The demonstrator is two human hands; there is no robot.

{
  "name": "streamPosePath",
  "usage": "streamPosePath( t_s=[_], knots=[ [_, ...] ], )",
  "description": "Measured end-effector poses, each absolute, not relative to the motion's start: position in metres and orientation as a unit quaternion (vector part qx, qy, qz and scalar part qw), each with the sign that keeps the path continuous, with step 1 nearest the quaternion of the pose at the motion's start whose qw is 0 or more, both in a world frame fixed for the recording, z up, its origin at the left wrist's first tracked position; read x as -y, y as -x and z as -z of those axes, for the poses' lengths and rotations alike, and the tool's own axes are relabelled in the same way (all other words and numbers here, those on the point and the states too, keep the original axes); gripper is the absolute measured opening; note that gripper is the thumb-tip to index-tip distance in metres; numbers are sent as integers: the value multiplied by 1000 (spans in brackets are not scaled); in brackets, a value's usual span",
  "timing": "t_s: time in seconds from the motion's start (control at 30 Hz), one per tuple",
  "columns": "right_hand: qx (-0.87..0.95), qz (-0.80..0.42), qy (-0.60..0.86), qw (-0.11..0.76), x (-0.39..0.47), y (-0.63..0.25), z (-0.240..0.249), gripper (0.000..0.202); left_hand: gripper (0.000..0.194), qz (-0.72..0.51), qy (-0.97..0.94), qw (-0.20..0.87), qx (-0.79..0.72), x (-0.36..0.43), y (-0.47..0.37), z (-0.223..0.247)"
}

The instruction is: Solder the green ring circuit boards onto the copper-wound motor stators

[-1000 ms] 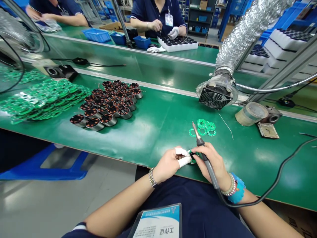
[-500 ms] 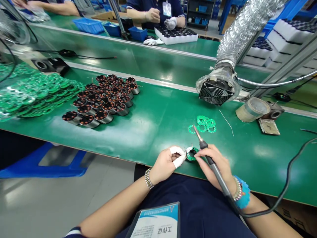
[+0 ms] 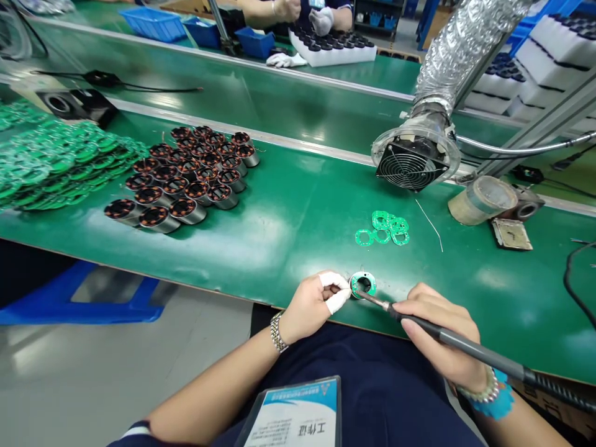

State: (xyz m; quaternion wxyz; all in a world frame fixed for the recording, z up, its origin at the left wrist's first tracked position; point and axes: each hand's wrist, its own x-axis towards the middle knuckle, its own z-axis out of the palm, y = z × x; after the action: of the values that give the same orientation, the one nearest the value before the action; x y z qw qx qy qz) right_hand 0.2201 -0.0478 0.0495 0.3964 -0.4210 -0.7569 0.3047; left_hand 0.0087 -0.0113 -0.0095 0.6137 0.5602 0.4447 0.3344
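Observation:
My left hand, with white covers on the thumb and a finger, pinches the left side of a motor stator topped by a green ring-shaped circuit board. In my right hand is a soldering iron, held like a pen. Its tip reaches the lower left part of the ring board, beside my left fingertips. Several loose ring boards lie beyond the stator on the green table. What the left fingertips press against is partly hidden.
Copper-wound stators stand grouped at left, beside stacked green board panels. A fume-extractor fan hangs over the table's back. To its right are a round tub, a soldering sponge tray and a thin wire. A co-worker's gloved hand is across.
My right hand has moved right, off the ring board, and swung the soldering iron down so its tip is at the board. My left hand keeps its pinch. The view has shifted slightly.

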Motion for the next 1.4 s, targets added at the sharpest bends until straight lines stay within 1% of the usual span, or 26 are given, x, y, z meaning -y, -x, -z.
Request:
streamPosePath(
  t_s=[0.37, 0.63, 0.73, 0.8, 0.87, 0.97, 1.0, 1.07, 1.13, 1.2, 1.3, 1.33, 1.37, 1.4],
  knots=[
    [782, -280, 405, 383, 45, -220, -49, 24, 9, -331, -572, 605, -443, 11, -8, 10],
    [771, -263, 405, 416, 47, -232, -55, 27, 8, -344, -580, 596, -435, 11, -9, 13],
    [750, -236, 444, 430, 45, -245, -50, 26, 8, -336, -590, 590, -438, 11, -8, 14],
    [715, -185, 500, 452, 36, -261, -43, 22, 8, -328, -599, 579, -445, 12, -7, 16],
    [666, -87, 567, 477, 20, -284, -35, 17, 10, -319, -607, 573, -450, 13, -6, 18],
    [606, 59, 625, 489, -13, -328, -26, 21, 13, -312, -610, 580, -442, 13, -5, 22],
    [606, 75, 637, 470, -23, -342, -24, 24, 13, -311, -610, 582, -439, 13, -5, 23],
    [609, 70, 645, 455, -38, -360, -23, 23, 13, -311, -609, 583, -438, 13, -5, 23],
    [618, 42, 646, 447, -41, -359, -21, 24, 13, -311, -607, 582, -443, 13, -6, 21],
    [628, 8, 640, 443, -33, -337, -20, 24, 12, -310, -604, 581, -449, 14, -7, 20],
    [678, -62, 600, 421, -7, -282, -18, 18, 9, -311, -603, 579, -451, 16, -7, 19],
    [730, -118, 553, 385, 2, -264, -17, 23, 11, -310, -605, 579, -450, 17, -7, 19],
    [776, -169, 494, 353, 11, -247, -16, 33, 14, -310, -606, 578, -449, 17, -8, 19],
    [795, -203, 454, 347, 18, -233, -13, 39, 17, -309, -608, 577, -449, 17, -8, 19]
  ],
)
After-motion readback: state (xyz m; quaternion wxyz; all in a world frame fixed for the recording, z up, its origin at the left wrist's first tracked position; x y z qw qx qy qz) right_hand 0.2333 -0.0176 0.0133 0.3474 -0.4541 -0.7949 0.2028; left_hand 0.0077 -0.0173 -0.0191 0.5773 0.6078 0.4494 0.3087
